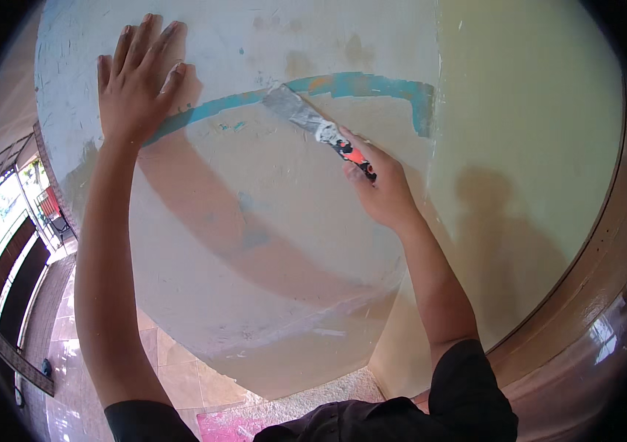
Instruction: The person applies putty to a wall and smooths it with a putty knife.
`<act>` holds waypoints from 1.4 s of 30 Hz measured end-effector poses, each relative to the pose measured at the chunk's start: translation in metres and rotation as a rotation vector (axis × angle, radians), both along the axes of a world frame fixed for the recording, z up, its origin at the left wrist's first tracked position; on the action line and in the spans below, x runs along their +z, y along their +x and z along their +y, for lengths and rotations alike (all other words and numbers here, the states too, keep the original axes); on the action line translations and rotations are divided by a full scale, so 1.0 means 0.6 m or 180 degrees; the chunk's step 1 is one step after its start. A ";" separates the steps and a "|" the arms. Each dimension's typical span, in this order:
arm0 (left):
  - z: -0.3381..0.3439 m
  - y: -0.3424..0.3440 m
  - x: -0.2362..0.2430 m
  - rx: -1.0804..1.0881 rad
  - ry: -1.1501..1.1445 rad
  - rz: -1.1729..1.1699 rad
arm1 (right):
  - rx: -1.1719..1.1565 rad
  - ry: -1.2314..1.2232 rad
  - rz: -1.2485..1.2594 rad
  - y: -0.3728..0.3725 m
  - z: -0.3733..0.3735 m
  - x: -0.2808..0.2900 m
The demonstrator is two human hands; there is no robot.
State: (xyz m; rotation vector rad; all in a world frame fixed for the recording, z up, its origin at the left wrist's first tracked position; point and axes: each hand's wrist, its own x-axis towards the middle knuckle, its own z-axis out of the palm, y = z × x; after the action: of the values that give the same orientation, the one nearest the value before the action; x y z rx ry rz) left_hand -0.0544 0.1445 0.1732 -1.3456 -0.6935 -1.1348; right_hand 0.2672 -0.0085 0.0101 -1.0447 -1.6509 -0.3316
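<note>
My right hand [380,184] grips a putty knife [295,110] by its red and black handle. Whitish paste clings to the lower part of the blade. The blade's end meets the pale wall [291,191] at the upper edge of a turquoise band [372,85], which arches across the wall. Higher up on the left, my left hand [138,85] lies flat on the wall with its fingers spread, holding nothing. Scattered turquoise flecks and a few brownish stains mark the wall around the band.
A greenish-yellow wall [527,110] meets the pale wall at a corner on the right. Brown wood trim [579,287] curves along its edge. Below lie floor tiles [180,376] and a pink and white speckled sheet [232,423]. A barred opening [15,243] stands far left.
</note>
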 end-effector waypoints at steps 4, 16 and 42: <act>0.001 0.009 -0.014 0.0476 -0.0115 -0.0539 | -0.0119 -0.0116 0.0453 0.008 -0.004 -0.021; -0.205 0.112 -0.234 -0.1486 -0.2731 -0.0015 | 0.1489 -0.0621 0.1617 -0.096 0.013 -0.054; -0.253 0.149 -0.316 -0.4331 -0.4528 -0.1985 | -0.1867 0.1570 -0.0992 0.062 0.106 0.290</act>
State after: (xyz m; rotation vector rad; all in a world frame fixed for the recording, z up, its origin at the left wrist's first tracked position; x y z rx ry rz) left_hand 0.0351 -0.0071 -0.0162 -2.9386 -1.1408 -2.3811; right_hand 0.3045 0.0553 0.1840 -1.1064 -1.3817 -1.2741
